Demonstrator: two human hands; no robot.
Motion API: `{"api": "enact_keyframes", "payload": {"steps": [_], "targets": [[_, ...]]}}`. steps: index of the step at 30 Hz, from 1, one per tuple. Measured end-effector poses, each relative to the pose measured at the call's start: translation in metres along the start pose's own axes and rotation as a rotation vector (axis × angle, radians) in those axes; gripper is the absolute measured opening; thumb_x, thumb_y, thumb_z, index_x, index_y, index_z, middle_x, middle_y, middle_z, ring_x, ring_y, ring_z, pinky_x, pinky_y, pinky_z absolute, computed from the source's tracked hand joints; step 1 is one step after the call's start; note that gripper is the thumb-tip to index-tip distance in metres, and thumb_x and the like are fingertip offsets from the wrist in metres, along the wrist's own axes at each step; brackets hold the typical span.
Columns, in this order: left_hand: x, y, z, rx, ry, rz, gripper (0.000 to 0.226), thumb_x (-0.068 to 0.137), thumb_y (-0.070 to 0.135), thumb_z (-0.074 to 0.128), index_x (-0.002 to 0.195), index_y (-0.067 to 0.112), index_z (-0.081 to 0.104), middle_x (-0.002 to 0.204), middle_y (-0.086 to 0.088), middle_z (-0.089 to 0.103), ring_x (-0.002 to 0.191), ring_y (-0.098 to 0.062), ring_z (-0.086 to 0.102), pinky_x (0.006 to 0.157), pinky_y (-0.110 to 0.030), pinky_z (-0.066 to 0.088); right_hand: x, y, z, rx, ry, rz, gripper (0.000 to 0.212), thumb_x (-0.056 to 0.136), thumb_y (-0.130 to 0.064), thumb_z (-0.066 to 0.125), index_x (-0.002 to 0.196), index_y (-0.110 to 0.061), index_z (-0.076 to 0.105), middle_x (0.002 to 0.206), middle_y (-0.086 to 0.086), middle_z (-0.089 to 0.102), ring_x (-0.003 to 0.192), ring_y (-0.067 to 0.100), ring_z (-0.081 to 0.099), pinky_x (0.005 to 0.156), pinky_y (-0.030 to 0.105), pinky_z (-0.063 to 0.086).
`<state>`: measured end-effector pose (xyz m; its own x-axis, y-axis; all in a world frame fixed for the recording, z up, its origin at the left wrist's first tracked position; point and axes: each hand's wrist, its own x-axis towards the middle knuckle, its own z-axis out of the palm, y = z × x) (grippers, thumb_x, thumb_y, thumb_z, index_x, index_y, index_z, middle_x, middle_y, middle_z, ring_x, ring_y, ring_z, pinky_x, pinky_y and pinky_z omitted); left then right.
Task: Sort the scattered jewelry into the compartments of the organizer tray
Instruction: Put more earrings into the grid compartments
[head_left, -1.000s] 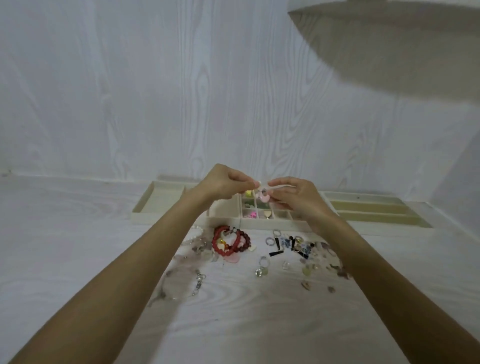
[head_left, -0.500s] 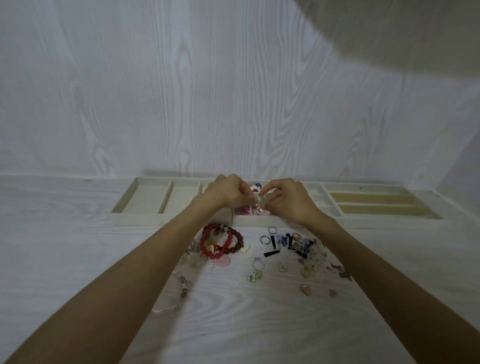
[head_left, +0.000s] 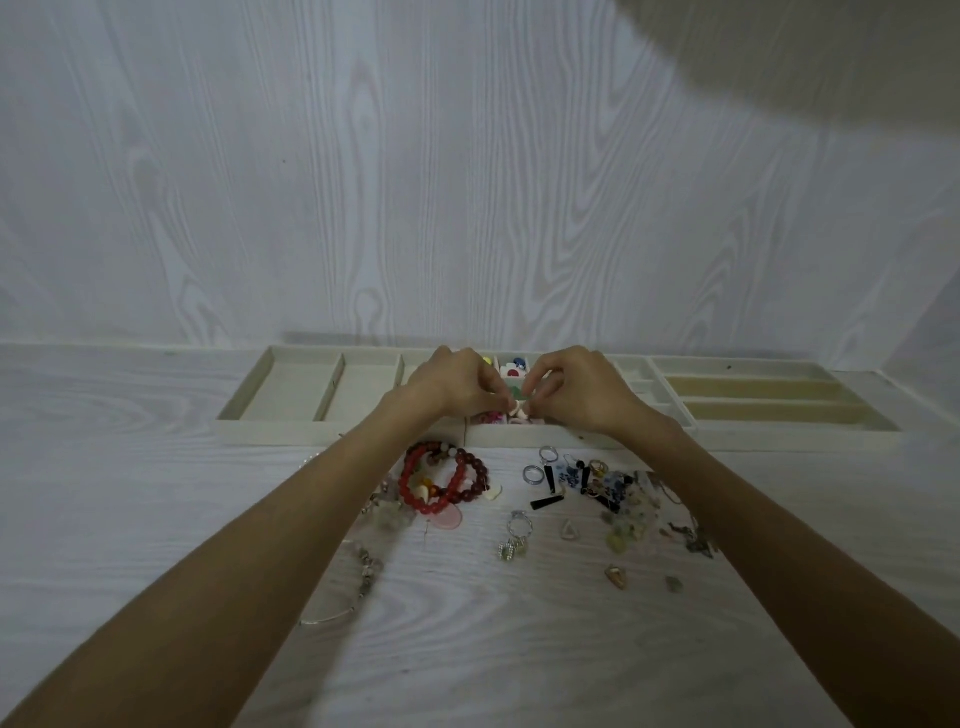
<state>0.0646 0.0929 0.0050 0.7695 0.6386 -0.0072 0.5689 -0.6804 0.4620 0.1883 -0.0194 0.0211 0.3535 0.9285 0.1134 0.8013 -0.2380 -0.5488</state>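
A cream organizer tray (head_left: 291, 387) lies along the wall, with small middle compartments holding coloured pieces (head_left: 511, 366). My left hand (head_left: 457, 384) and my right hand (head_left: 576, 387) meet over those middle compartments and together pinch a small pale pink piece of jewelry (head_left: 519, 408) between fingertips. In front of the tray lie red beaded bracelets (head_left: 441, 480), silver rings (head_left: 532, 474), black drop earrings (head_left: 548, 501), a ring with a charm (head_left: 514, 540) and a thin silver chain (head_left: 358, 577).
Several small stones and charms (head_left: 631, 525) are scattered on the right of the white wood-grain table (head_left: 493, 649). The tray's long slots (head_left: 753, 387) sit at the right, wide compartments at the left. A white wall stands right behind the tray.
Both hands have dropped lower with the small piece, from above the tray to just over its middle compartments. The view has tilted so the tray sits higher in the frame.
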Motion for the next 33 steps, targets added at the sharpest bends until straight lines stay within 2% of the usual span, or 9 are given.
{"api": "enact_keyframes", "payload": {"steps": [4, 7, 10, 13, 15, 20, 25, 29, 33], "targets": [[0.001, 0.002, -0.001, 0.013, 0.032, -0.003, 0.016, 0.077, 0.049, 0.070, 0.088, 0.038, 0.074, 0.099, 0.006, 0.069, 0.108, -0.019, 0.048, 0.094, -0.038, 0.045, -0.001, 0.004, -0.001, -0.026, 0.069, -0.041, 0.026, 0.082, -0.006, 0.057, 0.078, -0.028, 0.071, 0.071, -0.005, 0.067, 0.069, 0.014, 0.064, 0.069, 0.032, 0.054], [-0.003, 0.009, -0.004, 0.063, 0.069, 0.006, 0.021, 0.078, 0.046, 0.070, 0.095, 0.034, 0.074, 0.104, 0.005, 0.065, 0.102, -0.014, 0.035, 0.087, -0.032, 0.041, -0.001, 0.006, -0.001, -0.103, 0.031, -0.046, 0.031, 0.086, -0.006, 0.052, 0.088, -0.026, 0.075, 0.066, -0.009, 0.060, 0.060, 0.012, 0.055, 0.056, 0.026, 0.045], [-0.005, 0.014, -0.007, 0.105, 0.097, 0.018, 0.021, 0.078, 0.043, 0.072, 0.096, 0.032, 0.074, 0.110, 0.004, 0.064, 0.107, -0.018, 0.037, 0.083, -0.031, 0.039, -0.001, 0.004, -0.002, -0.199, -0.003, -0.082, 0.030, 0.090, -0.011, 0.052, 0.100, -0.028, 0.074, 0.082, -0.009, 0.066, 0.068, 0.011, 0.056, 0.059, 0.024, 0.040], [-0.007, 0.015, -0.007, 0.128, 0.117, 0.003, 0.022, 0.078, 0.045, 0.072, 0.096, 0.033, 0.074, 0.107, 0.002, 0.065, 0.103, -0.015, 0.038, 0.076, -0.029, 0.035, -0.003, 0.002, -0.001, -0.312, -0.006, -0.136, 0.034, 0.092, -0.011, 0.047, 0.106, -0.030, 0.072, 0.086, -0.005, 0.069, 0.058, 0.007, 0.043, 0.050, 0.020, 0.030], [-0.008, 0.015, -0.006, 0.142, 0.149, 0.006, 0.024, 0.076, 0.047, 0.072, 0.095, 0.033, 0.075, 0.104, 0.002, 0.066, 0.106, -0.016, 0.041, 0.075, -0.028, 0.034, -0.005, 0.002, 0.000, -0.394, 0.025, -0.165, 0.038, 0.091, -0.008, 0.046, 0.109, -0.031, 0.070, 0.095, 0.001, 0.070, 0.065, 0.011, 0.044, 0.048, 0.019, 0.025], [-0.012, 0.021, -0.006, 0.217, 0.190, 0.029, 0.024, 0.078, 0.046, 0.071, 0.096, 0.031, 0.075, 0.103, -0.001, 0.064, 0.106, -0.017, 0.046, 0.071, -0.028, 0.034, -0.012, 0.007, 0.000, -0.566, 0.097, -0.287, 0.037, 0.092, -0.010, 0.046, 0.115, -0.030, 0.067, 0.100, 0.001, 0.063, 0.094, 0.020, 0.052, 0.069, 0.024, 0.026], [-0.016, 0.028, -0.008, 0.238, 0.217, 0.045, 0.020, 0.078, 0.040, 0.073, 0.096, 0.031, 0.075, 0.102, -0.001, 0.063, 0.106, -0.016, 0.049, 0.071, -0.027, 0.035, -0.012, 0.008, 0.001, -0.526, 0.114, -0.274, 0.036, 0.090, -0.008, 0.048, 0.112, -0.028, 0.069, 0.099, 0.002, 0.065, 0.095, 0.020, 0.056, 0.070, 0.022, 0.028], [-0.016, 0.027, -0.011, 0.206, 0.157, 0.052, 0.015, 0.083, 0.034, 0.069, 0.097, 0.033, 0.074, 0.104, 0.000, 0.065, 0.106, -0.018, 0.050, 0.071, -0.029, 0.038, -0.007, 0.006, -0.001, -0.444, 0.094, -0.200, 0.036, 0.090, -0.007, 0.048, 0.106, -0.027, 0.072, 0.100, 0.003, 0.068, 0.092, 0.021, 0.061, 0.067, 0.022, 0.032], [-0.021, 0.019, -0.023, 0.277, 0.070, 0.141, 0.033, 0.090, 0.017, 0.057, 0.115, 0.037, 0.066, 0.125, 0.001, 0.057, 0.116, -0.021, 0.042, 0.082, -0.030, 0.038, -0.009, 0.010, -0.006, -0.363, 0.138, -0.185, 0.035, 0.091, -0.007, 0.047, 0.107, -0.028, 0.071, 0.104, 0.002, 0.069, 0.091, 0.020, 0.062, 0.068, 0.024, 0.037]]}}
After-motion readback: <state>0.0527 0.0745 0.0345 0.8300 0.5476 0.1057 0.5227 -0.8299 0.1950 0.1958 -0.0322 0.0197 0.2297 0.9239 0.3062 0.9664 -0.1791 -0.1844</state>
